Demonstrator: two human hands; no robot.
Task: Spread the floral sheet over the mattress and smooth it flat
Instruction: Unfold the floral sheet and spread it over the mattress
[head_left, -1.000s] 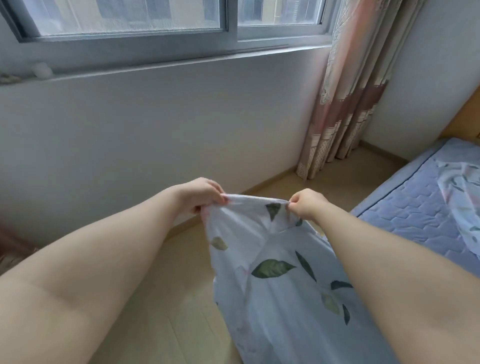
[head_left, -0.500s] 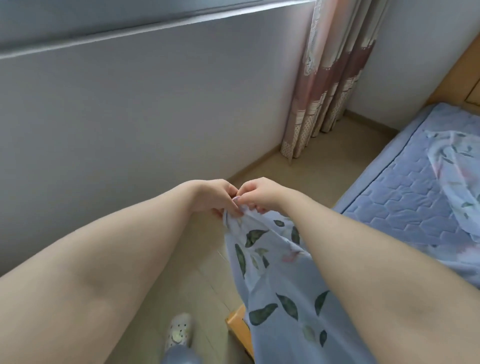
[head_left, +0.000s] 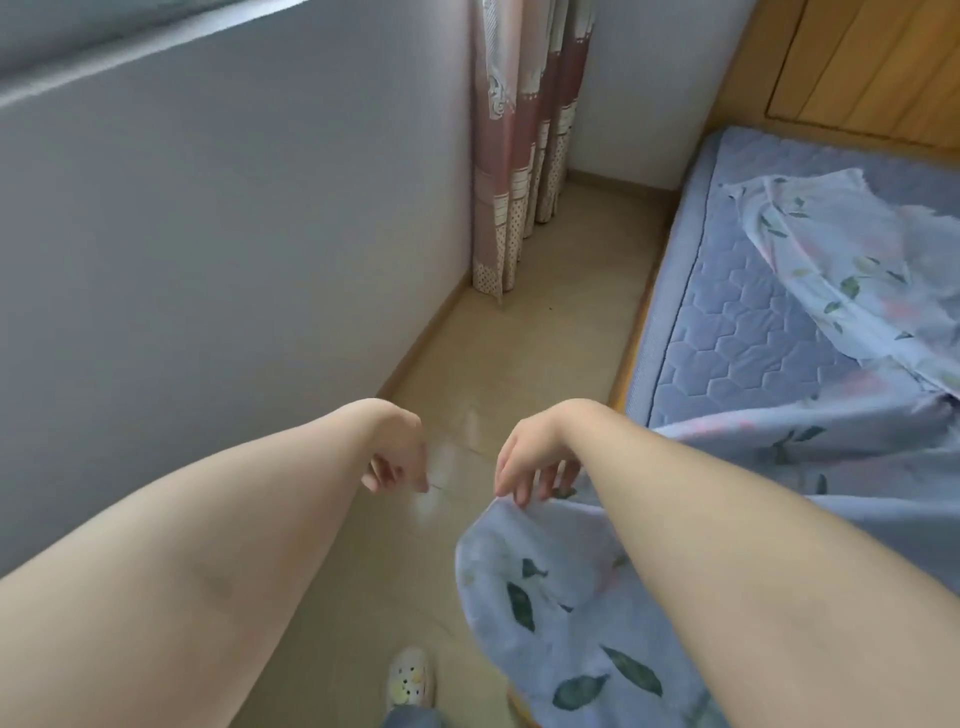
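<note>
The thin pale-blue cotton sheet printed with green leaves (head_left: 582, 613) looks light and limp, best pinched at its hem corners. It lies bunched across the blue quilted mattress (head_left: 737, 332) at right, its near edge draping off. Half a second ago both hands pinched it together; now the left hand (head_left: 397, 452) hangs open and empty, and the right hand (head_left: 535, 462) has its fingers spread just above the fabric.

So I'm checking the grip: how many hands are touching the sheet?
1 at most: the right hand has fingertips at the floral sheet edge; the left hand hangs apart over the floor.
</note>
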